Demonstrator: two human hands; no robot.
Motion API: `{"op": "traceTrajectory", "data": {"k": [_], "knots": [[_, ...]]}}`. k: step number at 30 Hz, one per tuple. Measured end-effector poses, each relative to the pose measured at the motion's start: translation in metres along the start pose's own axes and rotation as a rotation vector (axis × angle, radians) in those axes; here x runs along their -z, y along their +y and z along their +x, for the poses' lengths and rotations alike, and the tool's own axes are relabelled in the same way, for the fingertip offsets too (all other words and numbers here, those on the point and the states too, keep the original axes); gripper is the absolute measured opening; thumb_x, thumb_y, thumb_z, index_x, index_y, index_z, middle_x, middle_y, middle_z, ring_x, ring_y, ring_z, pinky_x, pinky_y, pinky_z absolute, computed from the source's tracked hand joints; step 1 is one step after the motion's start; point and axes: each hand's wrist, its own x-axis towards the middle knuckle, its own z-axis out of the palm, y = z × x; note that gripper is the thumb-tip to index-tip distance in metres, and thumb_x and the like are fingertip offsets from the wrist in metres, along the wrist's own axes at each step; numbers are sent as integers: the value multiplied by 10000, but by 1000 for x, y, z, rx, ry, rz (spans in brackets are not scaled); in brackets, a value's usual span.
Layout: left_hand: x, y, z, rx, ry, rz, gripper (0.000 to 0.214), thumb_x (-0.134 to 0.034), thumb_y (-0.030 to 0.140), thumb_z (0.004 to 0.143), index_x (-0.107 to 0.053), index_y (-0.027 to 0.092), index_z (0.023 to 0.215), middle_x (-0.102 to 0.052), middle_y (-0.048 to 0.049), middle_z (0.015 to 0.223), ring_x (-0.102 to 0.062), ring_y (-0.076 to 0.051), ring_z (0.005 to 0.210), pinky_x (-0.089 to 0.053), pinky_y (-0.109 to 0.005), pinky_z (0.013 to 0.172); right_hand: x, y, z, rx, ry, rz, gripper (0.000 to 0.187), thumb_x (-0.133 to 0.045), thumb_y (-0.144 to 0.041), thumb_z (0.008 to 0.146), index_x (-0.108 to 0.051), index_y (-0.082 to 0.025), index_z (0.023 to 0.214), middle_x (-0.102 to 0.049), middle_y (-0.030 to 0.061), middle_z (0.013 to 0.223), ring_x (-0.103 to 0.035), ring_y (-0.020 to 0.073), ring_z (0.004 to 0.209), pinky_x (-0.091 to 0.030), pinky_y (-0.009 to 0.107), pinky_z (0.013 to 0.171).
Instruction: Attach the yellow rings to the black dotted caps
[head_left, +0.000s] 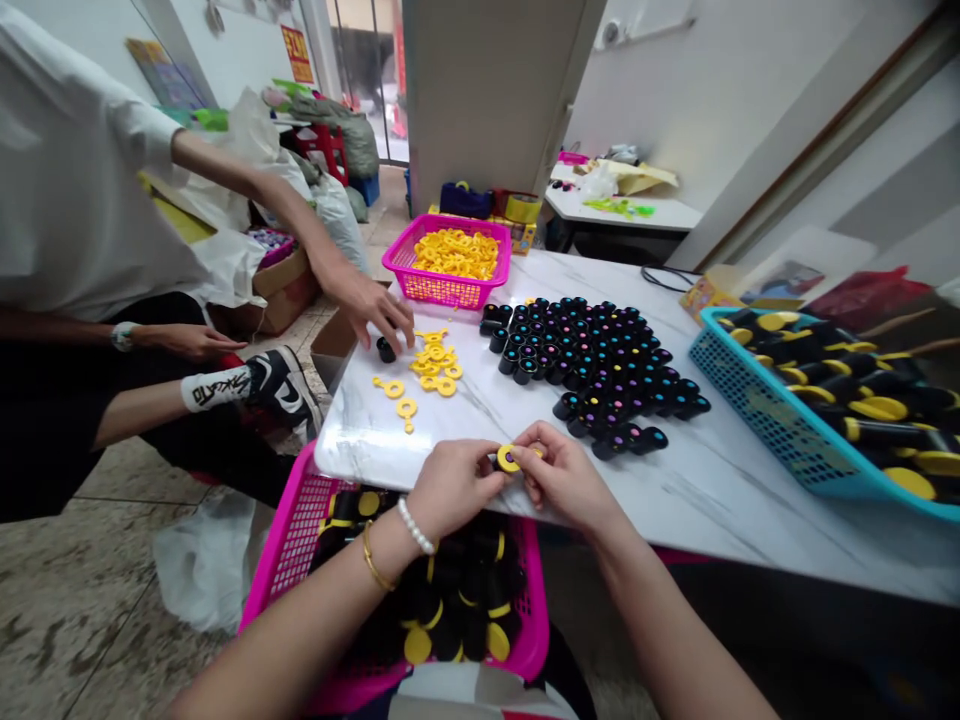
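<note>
Above the table's near edge, my left hand [459, 482] is closed on a small black cylinder whose end carries a yellow ring cap [507, 458]. My right hand [562, 470] pinches the ring cap's right side, thumb on top. Most of the black body is hidden by my fingers. Beyond my hands stands a dense group of black cylinders [592, 350] with coloured dots on top. Loose yellow ring caps [437, 362] lie to their left. Under my forearms is a pink basket [534, 600] holding black pieces with yellow ends.
At the left a seated co-worker's hand [371, 305] reaches over a single black cylinder [385, 349]. A pink basket [409, 285] of yellow ring caps stands at the table's far edge. The blue basket [757, 430] on the right holds black-and-yellow pieces.
</note>
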Motion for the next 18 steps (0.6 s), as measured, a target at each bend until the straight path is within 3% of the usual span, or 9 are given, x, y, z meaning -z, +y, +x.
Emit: {"op": "traceTrajectory", "data": {"k": [3,5,9,12,15,18], "knots": [[7,1,7,178,-289,-345,406,-486,508,838,-577,180,1060,-663,-12,709,-548,-112,459,-364,-196,418,1,1,-1,-12,-28,5,222,-581,-406,839,-478,-211,817,-478,-107,402,-404,74,309,-302,148,328],[7,2,13,285,-328,-499,409,-428,538,854,-532,165,987,-648,-12,655,-523,-106,392,-311,-170,339,2,2,-1,-25,-46,10,227,-569,-417,845,-471,-213,827,-487,-105,408,-420,78,318,-315,151,337],[-1,4,22,333,-273,-578,263,-435,432,869,-475,177,813,-585,20,530,-490,-92,349,-322,-156,323,5,3,2,-30,-56,10,241,-577,-428,834,-464,-215,851,-486,-107,417,-420,84,318,-329,160,332],[-5,6,17,331,-204,-459,284,-374,410,894,-491,180,773,-558,30,495,-475,-93,334,-322,-169,334,5,2,3,-51,-38,18,280,-604,-448,805,-448,-219,850,-460,-121,424,-400,80,302,-312,158,310],[-8,6,4,157,-51,-277,307,-381,429,906,-561,182,889,-555,39,538,-503,-94,409,-355,-184,407,3,3,4,-51,-9,22,297,-628,-458,781,-455,-219,812,-428,-127,446,-355,61,288,-244,147,283],[-11,4,-5,-28,75,-124,303,-551,394,843,-556,196,1072,-578,38,633,-539,-111,550,-392,-206,525,2,4,1,-8,41,32,295,-665,-433,765,-476,-207,776,-412,-120,453,-329,46,300,-204,143,285]]}}
